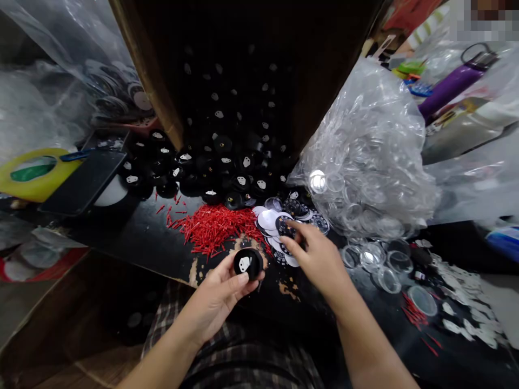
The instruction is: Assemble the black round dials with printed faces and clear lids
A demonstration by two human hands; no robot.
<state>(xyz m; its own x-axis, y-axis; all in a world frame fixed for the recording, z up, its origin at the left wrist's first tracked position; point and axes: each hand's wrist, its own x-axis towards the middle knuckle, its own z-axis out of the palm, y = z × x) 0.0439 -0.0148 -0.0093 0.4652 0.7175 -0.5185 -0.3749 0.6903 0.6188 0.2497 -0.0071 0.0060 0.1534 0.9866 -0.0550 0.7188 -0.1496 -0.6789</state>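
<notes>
**Black Cup in One Hand, Dials Under the Other**

At lower center of the frame, your left hand (225, 289) clamps a round black housing (254, 261) between thumb and curled fingers, its open face tipped up, apparently so you can see inside. Your right hand (318, 256), right of center, reaches to a printed black dial disc (283, 225), thumb and forefinger apart; whether they pinch it, you cannot tell from this view. Red pointers (223, 224) lie heaped at center beside the discs, both seemingly placed for short reaches.
</notes>
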